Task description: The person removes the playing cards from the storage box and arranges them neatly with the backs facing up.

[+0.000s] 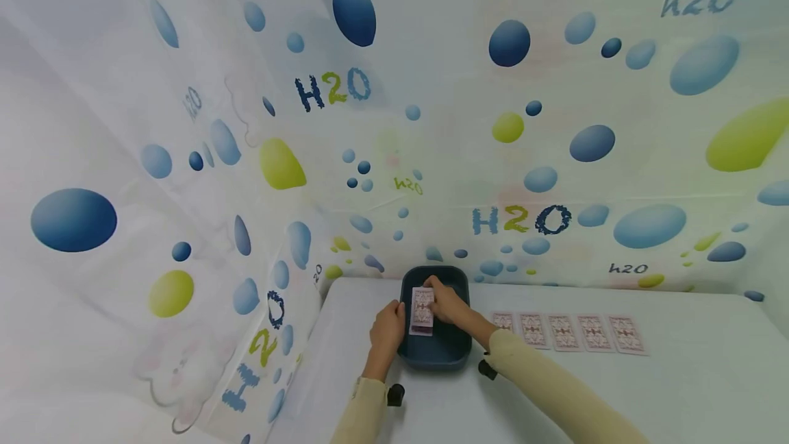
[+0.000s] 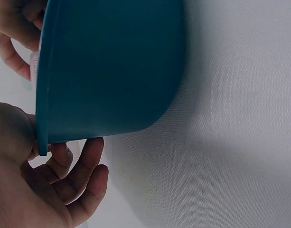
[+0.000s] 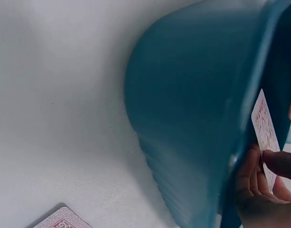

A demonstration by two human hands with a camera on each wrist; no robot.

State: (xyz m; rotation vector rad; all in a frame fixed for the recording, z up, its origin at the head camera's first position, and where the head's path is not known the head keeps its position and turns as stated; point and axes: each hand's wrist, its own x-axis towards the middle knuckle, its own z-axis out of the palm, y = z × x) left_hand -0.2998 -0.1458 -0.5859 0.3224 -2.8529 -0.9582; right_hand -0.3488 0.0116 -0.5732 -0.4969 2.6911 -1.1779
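Observation:
A dark teal plastic basin stands on the white table. At its left side my left hand grips the rim, and in the left wrist view the fingers of that left hand curl outside below the lip. My right hand reaches into the basin from the right. Between thumb and fingers it pinches a red-patterned playing card, back side showing. In the head view this playing card overlaps more card edges just below it; how many lie there I cannot tell.
To the right of the basin, a row of several playing cards lies back side up on the white table. A white curtain printed with blue and green drops hangs behind and along the left.

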